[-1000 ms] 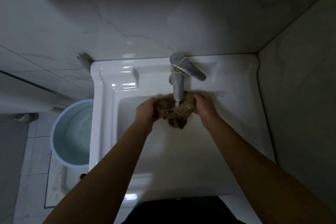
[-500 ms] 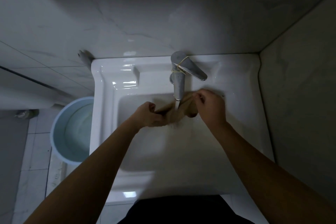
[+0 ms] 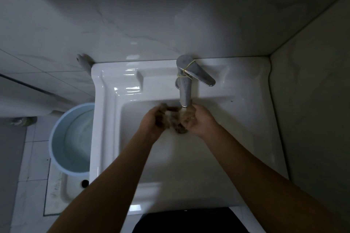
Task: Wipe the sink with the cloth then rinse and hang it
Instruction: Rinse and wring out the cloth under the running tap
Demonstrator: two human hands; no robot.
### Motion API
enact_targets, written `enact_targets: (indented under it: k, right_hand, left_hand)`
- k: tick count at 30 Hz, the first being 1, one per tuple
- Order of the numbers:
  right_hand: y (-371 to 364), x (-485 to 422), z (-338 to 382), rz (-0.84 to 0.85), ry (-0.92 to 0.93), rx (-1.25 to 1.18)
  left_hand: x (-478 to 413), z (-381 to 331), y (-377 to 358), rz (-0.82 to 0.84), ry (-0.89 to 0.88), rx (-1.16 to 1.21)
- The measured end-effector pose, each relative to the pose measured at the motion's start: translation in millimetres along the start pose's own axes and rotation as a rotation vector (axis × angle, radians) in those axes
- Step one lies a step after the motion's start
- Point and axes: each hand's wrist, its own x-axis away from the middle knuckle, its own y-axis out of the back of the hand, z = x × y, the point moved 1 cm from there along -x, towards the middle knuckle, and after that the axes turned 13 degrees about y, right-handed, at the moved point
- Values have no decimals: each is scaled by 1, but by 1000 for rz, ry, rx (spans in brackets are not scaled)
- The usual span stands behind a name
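Brown cloth [image 3: 171, 119] is gripped by your left hand [image 3: 151, 122] and right hand [image 3: 200, 121] just below the tap [image 3: 184, 89]; wiping looks done, rinsing underway, hanging left.

White sink [image 3: 106, 119], faucet [image 3: 184, 89] on its ledge

Cloth [image 3: 173, 120] blurred, bucket [image 3: 51, 143] partly hidden behind sink [image 3: 106, 119], forearms [image 3: 117, 185] cut off below.

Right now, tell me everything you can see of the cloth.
The cloth is brown, looks thin and wet, crumpled into a wad, its detail blurred. It is held above the sink basin just under the faucet spout, where water runs onto it. The left hand and right hand grip it from either side.
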Motion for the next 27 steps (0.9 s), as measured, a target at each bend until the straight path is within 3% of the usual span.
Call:
enact_targets:
  k: [2,5,8,10,14,16,19,21,23,27]
  right_hand:
    - [-8,8,-15,79,-69,-49]
    - [-9,17,-28,104,-41,109]
    - [13,1,-16,-173,159,361]
    - [33,-13,-8,-320,244,385]
    - [41,-25,-10,-104,119,448]
    - [38,-26,-11,-48,117,428]
    - [42,-29,-6,-252,372,643]
    - [45,-29,-2,-324,489,669]
    - [40,-26,0,-303,485,562]
    - [28,-24,-8,-122,221,339]
  left_hand:
    - [-2,9,-12,16,99,126]
    - [-14,19,-23,46,153,172]
    - [-13,17,-30,-22,174,124]
    - [-13,17,-34,-3,120,40]
    - [-6,17,-34,89,2,-142]
    - [-1,12,-33,-17,-104,-350]
    - [-1,8,-22,-248,-263,-523]
    - [-9,9,-9,-349,-268,-358]
    - [-17,15,0,-383,-158,-90]
    - [-21,23,-17,-99,239,257]
